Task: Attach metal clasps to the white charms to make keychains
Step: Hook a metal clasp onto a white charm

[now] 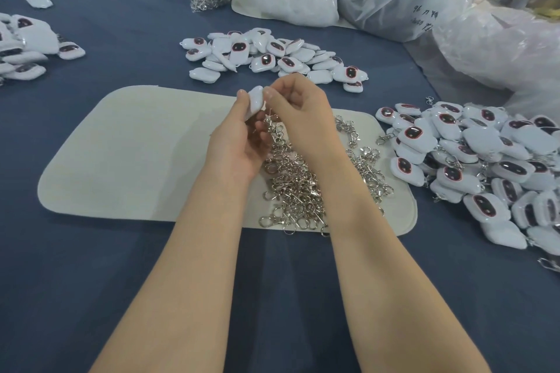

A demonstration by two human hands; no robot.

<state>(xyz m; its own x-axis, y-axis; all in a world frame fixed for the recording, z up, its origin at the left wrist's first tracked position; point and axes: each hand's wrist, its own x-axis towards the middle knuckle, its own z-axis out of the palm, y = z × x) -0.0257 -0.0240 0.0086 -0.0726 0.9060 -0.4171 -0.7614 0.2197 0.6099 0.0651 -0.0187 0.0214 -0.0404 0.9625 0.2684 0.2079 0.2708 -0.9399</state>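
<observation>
My left hand [239, 142] grips white charm [254, 101]; right hand [298, 109] pinches metal clasp [274, 130] at charm's edge, above clasp pile [303, 191] on beige mat [136, 145].

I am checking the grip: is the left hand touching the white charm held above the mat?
Touching. The head view shows the left hand gripping the white charm, its thumb tip against the charm's edge with no gap.
</observation>
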